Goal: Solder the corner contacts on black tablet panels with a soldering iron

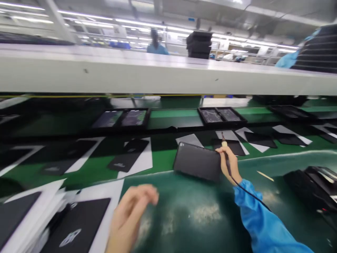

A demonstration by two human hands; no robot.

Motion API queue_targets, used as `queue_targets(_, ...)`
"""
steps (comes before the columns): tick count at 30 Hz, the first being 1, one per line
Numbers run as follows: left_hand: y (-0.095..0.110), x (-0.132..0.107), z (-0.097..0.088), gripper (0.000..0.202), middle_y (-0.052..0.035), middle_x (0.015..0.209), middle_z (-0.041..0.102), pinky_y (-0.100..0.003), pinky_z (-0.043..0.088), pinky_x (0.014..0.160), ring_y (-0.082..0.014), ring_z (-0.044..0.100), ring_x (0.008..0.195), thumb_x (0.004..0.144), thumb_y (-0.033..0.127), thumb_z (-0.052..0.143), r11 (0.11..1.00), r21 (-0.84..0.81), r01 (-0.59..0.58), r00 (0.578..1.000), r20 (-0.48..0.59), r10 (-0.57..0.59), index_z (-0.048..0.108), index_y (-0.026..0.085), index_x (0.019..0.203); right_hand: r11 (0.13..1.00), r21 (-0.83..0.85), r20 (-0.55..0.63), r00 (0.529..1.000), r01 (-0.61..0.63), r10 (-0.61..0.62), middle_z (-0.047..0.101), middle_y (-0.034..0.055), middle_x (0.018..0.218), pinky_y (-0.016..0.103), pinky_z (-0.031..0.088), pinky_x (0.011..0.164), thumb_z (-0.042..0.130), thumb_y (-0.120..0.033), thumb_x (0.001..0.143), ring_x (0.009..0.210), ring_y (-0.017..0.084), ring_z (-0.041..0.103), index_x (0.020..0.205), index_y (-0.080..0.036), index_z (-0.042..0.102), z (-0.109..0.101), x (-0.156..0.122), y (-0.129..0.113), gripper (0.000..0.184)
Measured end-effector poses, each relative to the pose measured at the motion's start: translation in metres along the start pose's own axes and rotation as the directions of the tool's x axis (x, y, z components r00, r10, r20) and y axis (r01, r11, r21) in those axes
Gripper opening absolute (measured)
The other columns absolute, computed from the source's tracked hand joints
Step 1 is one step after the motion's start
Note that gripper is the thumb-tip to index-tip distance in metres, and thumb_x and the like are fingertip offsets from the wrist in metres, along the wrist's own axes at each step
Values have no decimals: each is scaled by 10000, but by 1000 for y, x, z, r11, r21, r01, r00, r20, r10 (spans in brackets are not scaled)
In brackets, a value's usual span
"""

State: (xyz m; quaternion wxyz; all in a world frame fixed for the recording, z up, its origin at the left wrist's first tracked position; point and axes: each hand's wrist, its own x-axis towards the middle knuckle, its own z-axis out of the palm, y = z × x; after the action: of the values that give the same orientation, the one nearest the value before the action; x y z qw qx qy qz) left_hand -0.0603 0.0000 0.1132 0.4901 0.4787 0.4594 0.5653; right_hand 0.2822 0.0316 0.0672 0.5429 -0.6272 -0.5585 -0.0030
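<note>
My right hand (pixel 229 162), in a blue sleeve, grips a soldering iron (pixel 224 143) with its tip pointing up and its cord running back along the forearm. The same hand pinches the right edge of a thin black tablet-like panel (pixel 197 161), tilted over the front edge of the belt. My left hand (pixel 133 212) is slightly blurred over the green bench, fingers loosely curled and thumb apart, with nothing visible in it. Left of that hand lies a black panel with a silver logo (pixel 79 225) on white sheets.
Black panels on white paper (pixel 135 153) line the green belt (pixel 160 158). Behind them stand black trays with circuit boards (pixel 134 117). A white shelf (pixel 158 75) spans above. At right are a black device (pixel 308 189) and a thin wooden stick (pixel 265 175). A person (pixel 157 47) is far back.
</note>
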Motion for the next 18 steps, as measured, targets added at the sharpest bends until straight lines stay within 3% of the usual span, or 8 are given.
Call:
queue_targets(3, -32, 17, 15, 442, -107, 1206, 692, -373, 535, 906, -280, 667, 1079, 729, 362, 806, 988, -38, 147, 984, 108, -143, 640, 213, 1110, 993, 119, 144, 990, -5, -12, 709, 35, 881, 279, 505, 801, 468, -309, 978, 836, 173, 677, 855, -204, 575, 2, -32, -12, 193)
queue_targets(6, -67, 16, 26, 415, -131, 1051, 753, -358, 549, 832, -274, 713, 962, 753, 378, 773, 925, -155, 348, 913, 282, -296, 642, 158, 1080, 982, 182, 234, 972, -43, -1, 728, 41, 887, 283, 528, 769, 484, -300, 983, 814, 172, 689, 855, -214, 568, 7, -57, -15, 176)
queue_targets(8, -85, 9, 31, 345, -103, 902, 775, -339, 556, 773, -252, 732, 844, 762, 372, 764, 889, -238, 392, 904, 280, -323, 638, 148, 993, 987, 160, 256, 967, -32, -10, 737, 55, 934, 316, 544, 807, 490, -286, 984, 857, 187, 700, 904, -214, 608, 8, -64, -13, 160)
queue_targets(10, -96, 1, 33, 328, -67, 814, 774, -315, 557, 718, -224, 732, 750, 761, 353, 769, 868, -287, 405, 905, 258, -337, 614, 159, 976, 994, 90, 259, 962, 66, -87, 737, 77, 1030, 371, 538, 883, 521, -263, 971, 950, 217, 696, 1011, -214, 662, 5, -65, -9, 154)
queue_targets(12, -102, -2, 34, 350, -43, 778, 770, -293, 552, 671, -202, 725, 684, 757, 334, 775, 854, -306, 422, 900, 254, -354, 583, 175, 1003, 979, 24, 254, 946, 202, -201, 731, 91, 1090, 412, 525, 913, 575, -236, 941, 997, 243, 682, 1121, -221, 684, -2, -64, -9, 211)
queue_targets(14, -104, -3, 35, 372, -29, 763, 765, -280, 546, 641, -192, 719, 650, 748, 321, 782, 841, -319, 438, 894, 254, -370, 556, 188, 1013, 968, 38, 251, 935, 250, -251, 742, 90, 1053, 417, 535, 870, 593, -216, 928, 929, 238, 691, 1198, -227, 669, -10, -63, -16, 281)
queue_targets(16, -104, -3, 37, 381, -22, 766, 762, -271, 544, 632, -190, 720, 651, 735, 305, 789, 827, -332, 453, 887, 259, -382, 542, 197, 1004, 978, 158, 259, 951, 134, -172, 755, 72, 969, 390, 556, 781, 566, -213, 946, 787, 203, 701, 1279, -233, 610, -16, -65, -28, 336)
queue_targets(18, -104, -5, 39, 379, -19, 776, 759, -263, 543, 636, -183, 720, 655, 726, 285, 791, 818, -339, 464, 881, 267, -390, 534, 200, 991, 939, 338, 290, 956, -63, -40, 761, 54, 910, 351, 566, 669, 526, -227, 973, 661, 173, 690, 1328, -239, 540, -18, -71, -42, 355)
